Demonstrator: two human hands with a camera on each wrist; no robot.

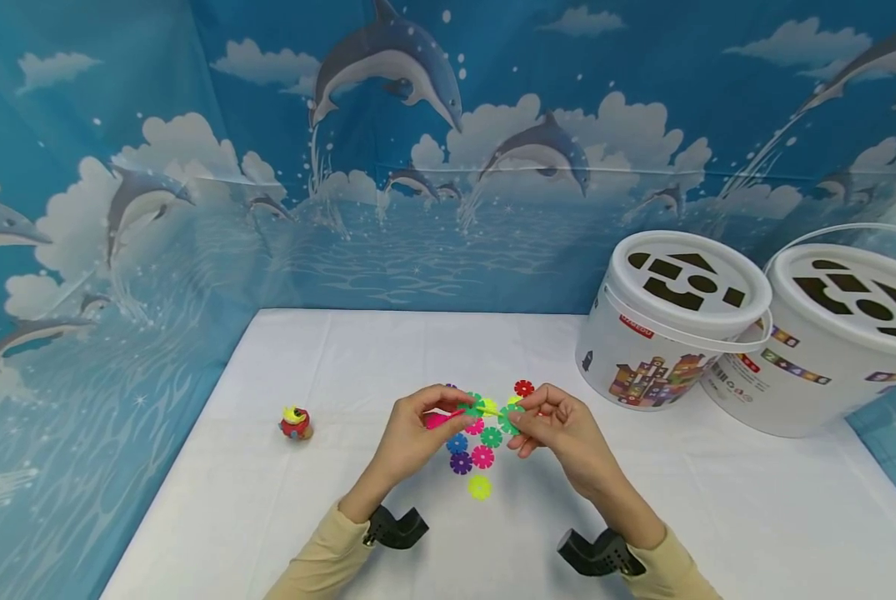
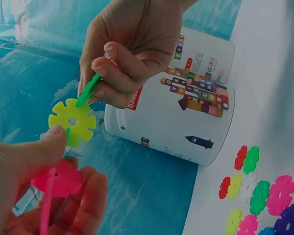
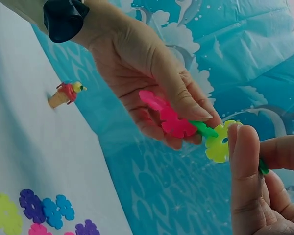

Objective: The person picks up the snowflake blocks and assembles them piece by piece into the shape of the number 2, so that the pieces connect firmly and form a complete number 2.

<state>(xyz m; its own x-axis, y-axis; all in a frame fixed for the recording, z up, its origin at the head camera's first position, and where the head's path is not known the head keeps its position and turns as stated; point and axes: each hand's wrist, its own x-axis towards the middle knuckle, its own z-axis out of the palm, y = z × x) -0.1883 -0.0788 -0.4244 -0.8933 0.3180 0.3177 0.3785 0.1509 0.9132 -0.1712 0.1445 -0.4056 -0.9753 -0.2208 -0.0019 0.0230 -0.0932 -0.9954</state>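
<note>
Above the table, both hands hold a short chain of notched plastic snowflake discs. My left hand (image 1: pixel 413 432) pinches its left part, where pink discs (image 3: pixel 176 123) lie in the fingers and a green disc (image 3: pixel 206 129) shows at the thumb tip. A yellow disc (image 2: pixel 81 122) spans the gap between the hands, standing in the green one's slot. At its other edge my right hand (image 1: pixel 571 433) pinches a second green disc (image 2: pixel 89 89) between thumb and fingers, seen edge-on in the left wrist view. Fingers partly cover the pink discs.
Loose discs lie on the white table (image 1: pixel 215 508) below the hands, among them a purple disc (image 1: pixel 460 463), a yellow disc (image 1: pixel 480 487) and a red disc (image 1: pixel 523 388). A small ice-cream-cone toy (image 1: pixel 295 423) stands left. Two lidded white buckets (image 1: pixel 605 367) stand back right.
</note>
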